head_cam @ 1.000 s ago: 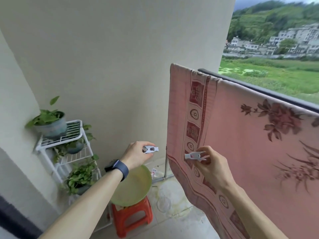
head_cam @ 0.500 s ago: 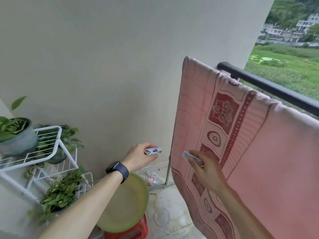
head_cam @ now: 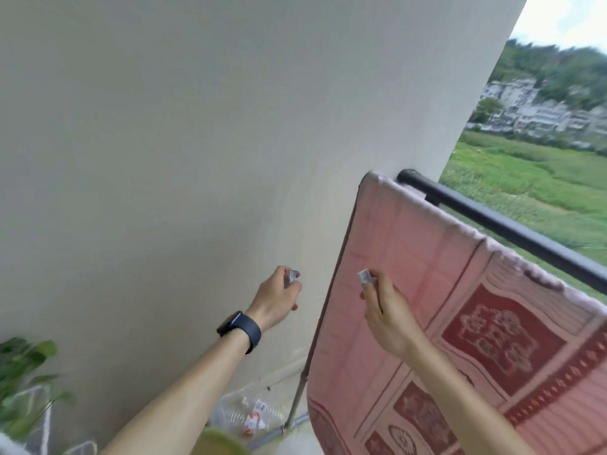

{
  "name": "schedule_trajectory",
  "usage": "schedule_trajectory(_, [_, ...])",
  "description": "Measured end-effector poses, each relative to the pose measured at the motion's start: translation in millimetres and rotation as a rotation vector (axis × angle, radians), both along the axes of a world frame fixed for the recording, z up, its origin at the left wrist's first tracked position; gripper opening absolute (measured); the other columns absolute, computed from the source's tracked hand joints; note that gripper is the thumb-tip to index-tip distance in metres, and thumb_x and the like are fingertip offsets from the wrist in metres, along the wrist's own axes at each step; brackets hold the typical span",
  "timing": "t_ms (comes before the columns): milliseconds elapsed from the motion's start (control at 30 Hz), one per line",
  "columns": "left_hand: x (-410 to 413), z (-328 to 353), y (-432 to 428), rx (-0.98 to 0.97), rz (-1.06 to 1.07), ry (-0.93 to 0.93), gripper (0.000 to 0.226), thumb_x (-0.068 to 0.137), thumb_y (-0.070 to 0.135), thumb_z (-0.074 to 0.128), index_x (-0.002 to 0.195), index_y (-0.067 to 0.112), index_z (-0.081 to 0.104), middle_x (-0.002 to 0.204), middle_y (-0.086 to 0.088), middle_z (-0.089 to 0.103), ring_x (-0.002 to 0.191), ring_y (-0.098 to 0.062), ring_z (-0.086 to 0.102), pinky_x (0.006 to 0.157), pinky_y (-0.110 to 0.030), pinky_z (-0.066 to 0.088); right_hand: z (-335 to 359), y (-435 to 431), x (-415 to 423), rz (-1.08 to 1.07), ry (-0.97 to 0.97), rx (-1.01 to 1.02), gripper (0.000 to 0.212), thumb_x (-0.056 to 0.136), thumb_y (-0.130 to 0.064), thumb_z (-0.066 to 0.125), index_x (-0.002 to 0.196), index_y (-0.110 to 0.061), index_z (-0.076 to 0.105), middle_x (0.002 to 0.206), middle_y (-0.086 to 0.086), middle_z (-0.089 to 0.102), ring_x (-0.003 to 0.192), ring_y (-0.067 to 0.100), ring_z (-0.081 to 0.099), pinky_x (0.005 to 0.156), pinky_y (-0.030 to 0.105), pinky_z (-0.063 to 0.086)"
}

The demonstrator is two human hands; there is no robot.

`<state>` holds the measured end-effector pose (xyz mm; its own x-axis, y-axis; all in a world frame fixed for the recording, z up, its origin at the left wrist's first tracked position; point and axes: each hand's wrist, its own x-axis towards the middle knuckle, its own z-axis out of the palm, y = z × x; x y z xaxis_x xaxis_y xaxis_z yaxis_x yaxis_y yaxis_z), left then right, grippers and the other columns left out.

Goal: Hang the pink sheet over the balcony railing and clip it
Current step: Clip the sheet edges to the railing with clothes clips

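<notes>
The pink sheet (head_cam: 427,290) hangs draped over the dark balcony railing (head_cam: 512,231) on the right, its patterned border falling toward the floor. The left hand (head_cam: 276,298), with a dark watch (head_cam: 239,330) on its wrist, is raised before the pale wall (head_cam: 197,142), fingers pinched around a small white clip (head_cam: 291,276), just left of the sheet's edge. The right hand (head_cam: 386,310) is in front of the sheet, fingers closed on a second white clip (head_cam: 365,277). Green leaves (head_cam: 23,372) show at the near left.
</notes>
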<state>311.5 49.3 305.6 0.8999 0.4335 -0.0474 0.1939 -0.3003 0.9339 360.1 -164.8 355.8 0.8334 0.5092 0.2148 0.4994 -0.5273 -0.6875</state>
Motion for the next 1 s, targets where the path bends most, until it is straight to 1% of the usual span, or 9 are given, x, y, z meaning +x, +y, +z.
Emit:
schedule_trajectory(100, [49, 25, 15, -0.050, -0.057, -0.079, 0.022, 0.087, 0.030, 0.051, 0.094, 0.012, 0.063, 0.082, 0.001, 0.062, 0.073, -0.018, 0.058, 0.070, -0.041, 0.054, 44, 27, 25, -0.055, -0.174, -0.039, 0.023, 0.107, -0.032, 0.034, 0.116, -0.016, 0.047, 0.093, -0.004, 0.061, 0.072, 0.015, 0.056, 0.060, 0.018, 0.040])
schedule_trajectory(200, [96, 48, 20, -0.099, -0.101, -0.166, 0.015, 0.079, 0.032, 0.067, 0.082, 0.018, 0.063, 0.069, 0.007, 0.057, 0.065, -0.015, 0.053, 0.067, -0.040, 0.052, 90, 48, 48, -0.104, -0.360, -0.079, 0.029, 0.100, -0.045, 0.051, 0.108, -0.018, 0.048, 0.094, -0.007, 0.061, 0.078, 0.015, 0.057, 0.064, 0.028, 0.043])
schedule_trajectory(367, [158, 81, 14, -0.201, -0.125, -0.368, 0.029, 0.079, 0.044, 0.076, 0.104, 0.030, 0.069, 0.081, 0.009, 0.062, 0.074, -0.009, 0.059, 0.068, -0.036, 0.056, 145, 77, 99, -0.339, -0.601, -0.309, 0.025, 0.091, -0.038, 0.056, 0.101, -0.015, 0.055, 0.102, 0.003, 0.065, 0.094, 0.026, 0.057, 0.071, 0.036, 0.044])
schedule_trajectory(433, [172, 86, 11, -0.315, -0.209, -0.360, 0.043, 0.077, 0.044, 0.079, 0.115, 0.028, 0.067, 0.104, 0.009, 0.065, 0.094, -0.009, 0.064, 0.064, -0.028, 0.059, 156, 84, 119, -0.399, -0.490, -0.440, 0.033, 0.090, -0.038, 0.054, 0.110, -0.012, 0.053, 0.106, 0.005, 0.062, 0.098, 0.028, 0.056, 0.075, 0.038, 0.046])
schedule_trajectory(500, [182, 84, 10, -0.353, -0.305, -0.306, 0.036, 0.077, 0.037, 0.081, 0.110, 0.027, 0.070, 0.107, 0.006, 0.069, 0.096, -0.013, 0.068, 0.066, -0.030, 0.060, 163, 90, 134, -0.408, -0.296, -0.522, 0.034, 0.090, -0.037, 0.053, 0.110, -0.010, 0.050, 0.100, 0.007, 0.063, 0.086, 0.028, 0.056, 0.062, 0.032, 0.041])
schedule_trajectory(567, [187, 78, 12, -0.279, -0.332, -0.309, 0.028, 0.077, 0.034, 0.081, 0.102, 0.025, 0.075, 0.090, 0.008, 0.073, 0.078, -0.009, 0.067, 0.061, -0.025, 0.056, 167, 94, 142, -0.381, -0.217, -0.553, 0.034, 0.091, -0.034, 0.054, 0.112, -0.007, 0.048, 0.098, 0.007, 0.060, 0.082, 0.026, 0.053, 0.056, 0.031, 0.034])
schedule_trajectory(667, [188, 71, 16, -0.106, -0.286, -0.397, 0.024, 0.080, 0.042, 0.077, 0.097, 0.027, 0.077, 0.073, 0.012, 0.071, 0.056, 0.001, 0.059, 0.053, -0.019, 0.047, 169, 99, 145, -0.363, -0.209, -0.514, 0.038, 0.094, -0.031, 0.057, 0.121, -0.007, 0.046, 0.100, 0.005, 0.055, 0.087, 0.025, 0.051, 0.070, 0.031, 0.038])
schedule_trajectory(833, [194, 60, 29, 0.172, -0.100, -0.505, 0.028, 0.084, 0.049, 0.070, 0.071, 0.024, 0.065, 0.058, 0.008, 0.062, 0.051, -0.011, 0.056, 0.051, -0.029, 0.049, 157, 119, 152, -0.345, -0.336, -0.397, 0.021, 0.093, -0.019, 0.059, 0.109, -0.010, 0.048, 0.097, 0.014, 0.064, 0.084, 0.034, 0.057, 0.066, 0.037, 0.043])
schedule_trajectory(1000, [199, 71, 29, -0.402, -0.358, -0.294, 0.020, 0.090, 0.027, 0.067, 0.091, 0.009, 0.059, 0.073, -0.002, 0.054, 0.051, -0.013, 0.056, 0.066, -0.041, 0.059, 160, 123, 168, -0.296, -0.292, -0.334, 0.023, 0.089, -0.023, 0.069, 0.096, -0.012, 0.050, 0.087, 0.007, 0.062, 0.069, 0.023, 0.053, 0.055, 0.032, 0.036])
